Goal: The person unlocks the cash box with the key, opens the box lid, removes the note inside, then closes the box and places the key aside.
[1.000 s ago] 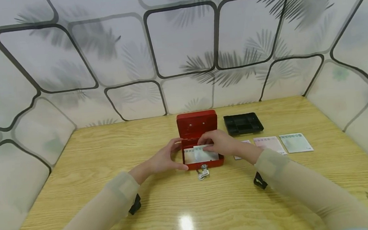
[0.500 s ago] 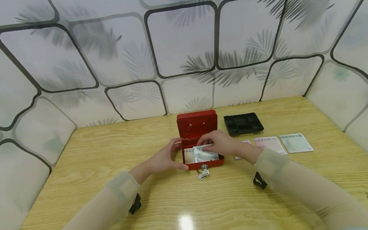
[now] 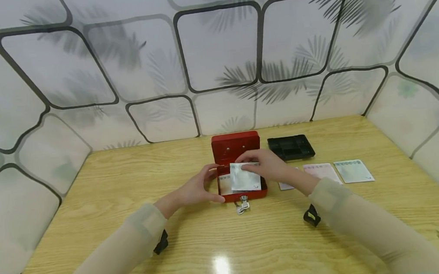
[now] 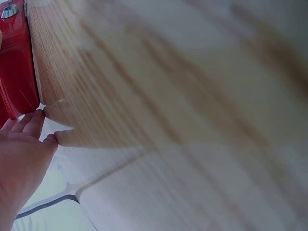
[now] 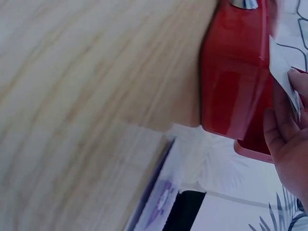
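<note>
A red metal cash box (image 3: pixel 264 192) stands on the table with its lid up and keys (image 3: pixel 243 206) hanging from the front lock. My left hand (image 3: pixel 193 190) holds its left end, thumb at the front corner and fingers toward the back; in the left wrist view, fingertips (image 4: pixel 37 115) touch the red wall. Between thumb and fingers, my right hand (image 3: pixel 267 165) pinches a thin pale-green square card (image 3: pixel 245 179) tilted above the box's right part. The right wrist view shows this card (image 5: pixel 283 70) nearly edge-on. A cream printed card (image 3: pixel 225 184) lies inside, on the left.
A black compartment tray (image 3: pixel 291 147) lies behind and right of the box. To the right, a pink card (image 3: pixel 322 172) and a pale-green card (image 3: pixel 353 171) lie on the wooden table (image 3: pixel 198 247); a lilac card (image 3: pixel 285 186) is partly behind my right wrist. A patterned backdrop encloses the back and sides.
My right hand has lifted the pale-green card up out of the box, moving slightly up and right, so more of its face shows. My left hand stays put on the box.
</note>
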The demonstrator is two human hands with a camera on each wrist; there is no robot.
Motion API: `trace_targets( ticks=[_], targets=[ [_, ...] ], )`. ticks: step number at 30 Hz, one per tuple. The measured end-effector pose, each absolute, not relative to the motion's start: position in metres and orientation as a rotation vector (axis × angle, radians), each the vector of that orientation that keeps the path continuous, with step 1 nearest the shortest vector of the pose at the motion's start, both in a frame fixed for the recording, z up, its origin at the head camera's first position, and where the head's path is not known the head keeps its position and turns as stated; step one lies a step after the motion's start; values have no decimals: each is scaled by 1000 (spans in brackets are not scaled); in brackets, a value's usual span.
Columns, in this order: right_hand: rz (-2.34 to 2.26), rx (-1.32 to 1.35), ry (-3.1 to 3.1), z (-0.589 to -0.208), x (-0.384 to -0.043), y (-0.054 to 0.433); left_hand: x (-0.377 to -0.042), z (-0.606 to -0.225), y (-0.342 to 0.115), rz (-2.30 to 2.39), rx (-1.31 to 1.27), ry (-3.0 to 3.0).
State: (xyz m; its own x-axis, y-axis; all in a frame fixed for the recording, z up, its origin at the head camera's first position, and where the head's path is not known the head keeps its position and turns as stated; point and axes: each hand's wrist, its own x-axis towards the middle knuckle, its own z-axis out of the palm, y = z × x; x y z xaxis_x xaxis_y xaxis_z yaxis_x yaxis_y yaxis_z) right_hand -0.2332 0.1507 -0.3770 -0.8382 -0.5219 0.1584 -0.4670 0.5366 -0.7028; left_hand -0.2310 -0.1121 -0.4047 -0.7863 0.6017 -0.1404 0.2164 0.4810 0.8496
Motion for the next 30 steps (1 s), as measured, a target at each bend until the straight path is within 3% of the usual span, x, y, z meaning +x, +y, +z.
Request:
trace_targets(
  ticks=[12,30],
  targets=[
    [-1424,-809,2707,-358,-222,176,-232,-406,-112,1261,719,2305],
    [-1274,-722,2775,-352,-184,241,-231,-405,-112,1262,730,2307]
  ],
)
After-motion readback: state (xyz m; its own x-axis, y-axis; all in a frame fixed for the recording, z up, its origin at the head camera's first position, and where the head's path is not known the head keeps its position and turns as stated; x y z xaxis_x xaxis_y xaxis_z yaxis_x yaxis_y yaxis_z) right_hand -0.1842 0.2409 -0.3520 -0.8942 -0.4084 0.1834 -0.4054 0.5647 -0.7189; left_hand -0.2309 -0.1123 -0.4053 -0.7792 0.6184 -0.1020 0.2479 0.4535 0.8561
